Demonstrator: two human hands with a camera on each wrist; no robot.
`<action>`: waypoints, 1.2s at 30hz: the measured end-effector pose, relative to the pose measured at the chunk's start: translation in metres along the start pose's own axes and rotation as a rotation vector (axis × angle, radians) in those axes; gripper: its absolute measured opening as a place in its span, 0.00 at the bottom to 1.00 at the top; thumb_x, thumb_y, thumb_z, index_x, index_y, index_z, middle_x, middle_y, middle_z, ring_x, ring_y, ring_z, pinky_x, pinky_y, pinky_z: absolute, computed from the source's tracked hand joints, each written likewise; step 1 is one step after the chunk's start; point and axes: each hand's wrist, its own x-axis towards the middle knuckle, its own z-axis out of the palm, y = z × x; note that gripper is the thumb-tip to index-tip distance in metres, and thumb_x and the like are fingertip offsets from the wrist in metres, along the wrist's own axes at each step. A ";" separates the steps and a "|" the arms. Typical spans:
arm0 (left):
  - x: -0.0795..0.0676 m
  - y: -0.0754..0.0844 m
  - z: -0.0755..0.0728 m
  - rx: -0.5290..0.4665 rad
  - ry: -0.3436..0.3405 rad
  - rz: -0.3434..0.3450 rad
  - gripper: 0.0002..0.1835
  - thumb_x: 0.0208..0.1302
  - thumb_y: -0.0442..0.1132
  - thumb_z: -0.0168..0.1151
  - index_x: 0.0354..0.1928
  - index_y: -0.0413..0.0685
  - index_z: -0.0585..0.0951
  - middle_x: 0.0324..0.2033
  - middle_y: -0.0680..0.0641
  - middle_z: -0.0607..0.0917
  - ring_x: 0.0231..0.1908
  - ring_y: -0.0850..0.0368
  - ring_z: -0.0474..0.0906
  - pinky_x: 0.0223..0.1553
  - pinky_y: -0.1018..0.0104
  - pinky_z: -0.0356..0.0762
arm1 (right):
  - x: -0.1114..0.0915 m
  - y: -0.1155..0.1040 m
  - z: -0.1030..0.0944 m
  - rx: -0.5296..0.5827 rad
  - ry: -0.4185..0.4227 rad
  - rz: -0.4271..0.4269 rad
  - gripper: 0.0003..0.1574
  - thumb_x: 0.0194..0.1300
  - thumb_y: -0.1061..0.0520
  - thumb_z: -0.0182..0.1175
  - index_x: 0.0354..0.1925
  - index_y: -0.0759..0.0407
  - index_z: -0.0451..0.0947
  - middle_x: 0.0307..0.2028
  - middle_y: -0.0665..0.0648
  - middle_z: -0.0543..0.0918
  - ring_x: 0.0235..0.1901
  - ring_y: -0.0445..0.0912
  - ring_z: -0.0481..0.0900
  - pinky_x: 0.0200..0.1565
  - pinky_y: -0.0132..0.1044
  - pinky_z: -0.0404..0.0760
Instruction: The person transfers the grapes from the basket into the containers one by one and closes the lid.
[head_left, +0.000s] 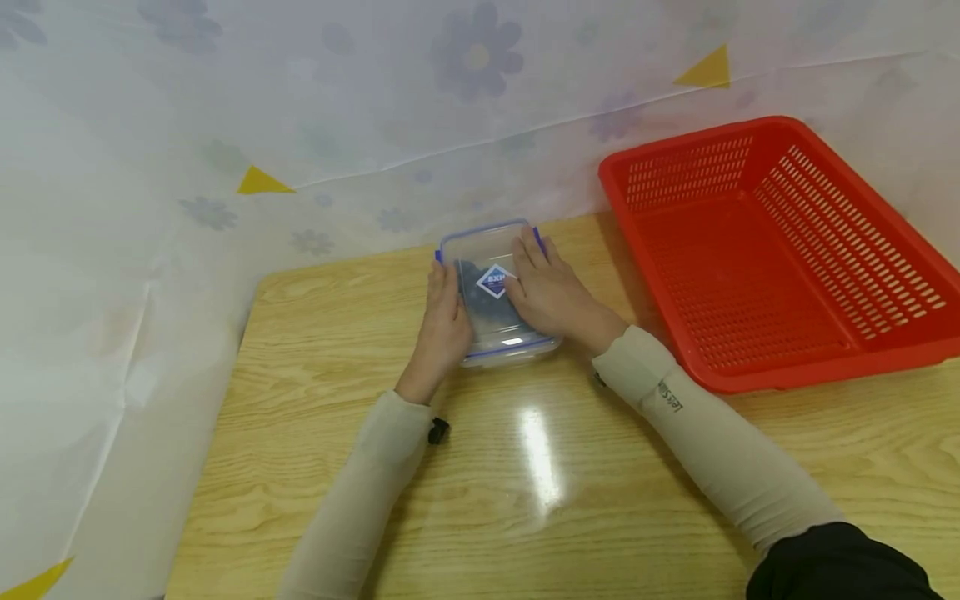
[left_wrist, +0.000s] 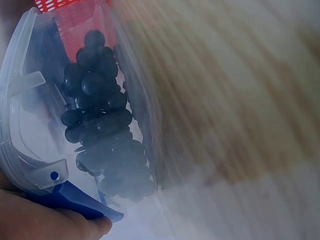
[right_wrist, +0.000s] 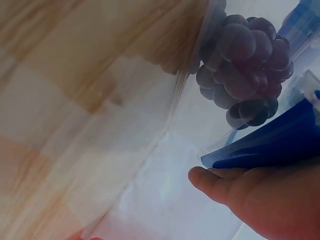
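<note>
A clear plastic food container (head_left: 487, 237) with a blue-rimmed lid stands on the table near its back edge. A label in a white and blue diamond marks the lid. Inside lies a bunch of dark grapes (left_wrist: 97, 120), seen through the walls in both wrist views. My left hand (head_left: 442, 329) lies along the container's left side, fingers extended, touching a blue side latch (left_wrist: 75, 200) that stands out from the wall. Across the lid's right part and right edge rests my right hand (head_left: 555, 296), fingers straight. In the right wrist view its fingertips touch another blue latch (right_wrist: 270, 142), also angled outward.
A red slotted plastic basket (head_left: 705, 358) stands to the right of the container. The wood-grain table (head_left: 315, 433) meets a flower-patterned white sheet (head_left: 360, 108) at the back and left. Yellow triangles (head_left: 262, 182) are stuck on the sheet.
</note>
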 end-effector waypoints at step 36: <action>-0.057 0.018 -0.037 0.341 -0.051 0.316 0.41 0.79 0.57 0.48 0.81 0.43 0.47 0.78 0.35 0.36 0.76 0.41 0.26 0.71 0.35 0.37 | -0.079 -0.020 -0.032 -0.277 0.194 -0.112 0.70 0.61 0.21 0.58 0.82 0.52 0.37 0.79 0.65 0.28 0.76 0.65 0.27 0.66 0.74 0.45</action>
